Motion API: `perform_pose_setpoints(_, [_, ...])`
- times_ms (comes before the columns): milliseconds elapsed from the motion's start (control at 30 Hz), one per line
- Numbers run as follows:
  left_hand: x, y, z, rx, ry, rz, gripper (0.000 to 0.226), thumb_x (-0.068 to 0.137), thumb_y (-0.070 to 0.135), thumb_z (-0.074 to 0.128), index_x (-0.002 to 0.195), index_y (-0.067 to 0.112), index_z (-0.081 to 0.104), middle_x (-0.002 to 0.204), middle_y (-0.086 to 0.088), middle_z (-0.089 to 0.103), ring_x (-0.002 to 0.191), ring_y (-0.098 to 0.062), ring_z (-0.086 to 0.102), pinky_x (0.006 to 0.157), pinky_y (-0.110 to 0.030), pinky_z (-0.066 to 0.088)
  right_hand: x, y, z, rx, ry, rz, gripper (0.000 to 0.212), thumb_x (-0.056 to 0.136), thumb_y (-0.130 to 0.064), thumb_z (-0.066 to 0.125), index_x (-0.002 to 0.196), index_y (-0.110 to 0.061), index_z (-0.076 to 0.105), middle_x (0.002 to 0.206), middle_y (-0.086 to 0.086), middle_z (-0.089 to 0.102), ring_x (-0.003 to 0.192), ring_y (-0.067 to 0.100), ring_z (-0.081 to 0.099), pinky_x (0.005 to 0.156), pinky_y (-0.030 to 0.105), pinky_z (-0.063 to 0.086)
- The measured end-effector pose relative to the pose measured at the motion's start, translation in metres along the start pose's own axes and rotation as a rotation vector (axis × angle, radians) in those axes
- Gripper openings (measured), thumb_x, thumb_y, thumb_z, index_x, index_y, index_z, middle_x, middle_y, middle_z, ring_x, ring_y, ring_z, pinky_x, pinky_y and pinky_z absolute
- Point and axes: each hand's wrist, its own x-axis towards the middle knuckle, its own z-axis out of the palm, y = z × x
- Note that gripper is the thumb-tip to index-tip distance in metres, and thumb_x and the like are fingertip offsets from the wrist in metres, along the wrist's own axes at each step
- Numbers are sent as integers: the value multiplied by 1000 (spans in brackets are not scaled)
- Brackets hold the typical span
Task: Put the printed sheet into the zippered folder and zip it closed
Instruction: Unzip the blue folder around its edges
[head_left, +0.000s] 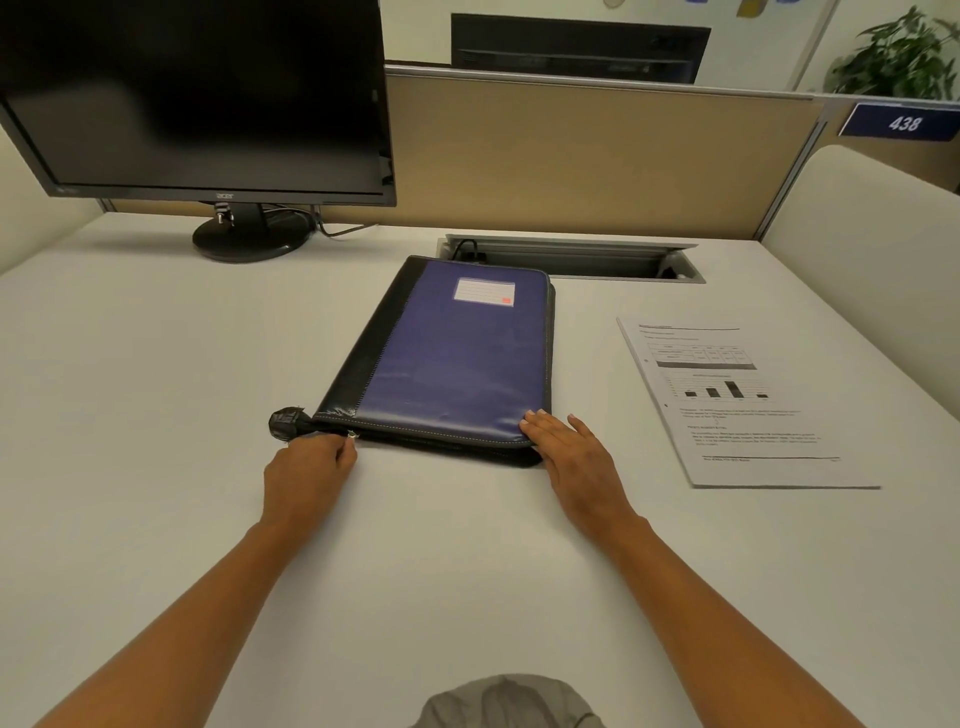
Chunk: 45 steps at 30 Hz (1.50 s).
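A blue zippered folder (447, 358) with a black spine lies closed on the white desk (156, 364), its near edge facing me. My left hand (306, 475) pinches the small metal zipper pull (352, 435) at the folder's near left corner, beside a black end tab (287, 422). My right hand (571, 449) rests flat on the folder's near right corner, fingers spread. The printed sheet (737, 400), with a table and bar chart, lies flat on the desk to the right of the folder, untouched.
A dark monitor (197, 98) on a round stand is at the back left. An open cable tray (571, 257) is set in the desk behind the folder. A beige partition (597, 156) runs along the back.
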Motion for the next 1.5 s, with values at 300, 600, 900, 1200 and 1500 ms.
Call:
perform_pose_setpoints(300, [2,9,6,148,-71,-21,31,96,23,33,89,6,58,97,-13,65,88,-35,60,69,-32,38,-1,-1,0,44,-12,26,44,76,8,61,118,-6,60,119,12,64,110,27,62,98,44,33])
perform_pose_setpoints(600, [1,15,12,118,-82,63,33,99,25,29,100,6,56,100,-15,65,91,-37,60,74,-36,43,-2,3,4,72,10,65,39,77,3,56,115,-5,62,117,12,66,107,28,63,95,44,38])
perform_pose_setpoints(900, [1,24,17,82,-90,143,25,99,26,29,79,15,40,94,-10,65,85,-31,59,63,-31,34,-3,1,2,71,5,60,40,76,4,57,115,-4,62,116,13,66,107,29,63,92,41,43])
perform_pose_setpoints(1200, [-2,17,9,176,-50,50,32,98,26,31,86,10,56,91,-10,65,82,-32,60,62,-30,33,-2,2,-1,21,4,57,39,75,-1,58,113,-9,64,115,8,67,105,24,65,86,39,51])
perform_pose_setpoints(1500, [-3,6,5,106,-42,-16,31,96,26,34,69,14,45,85,-10,65,71,-28,52,62,-29,34,-3,1,-1,12,4,74,44,72,5,66,113,-11,65,115,6,67,105,22,65,82,37,54])
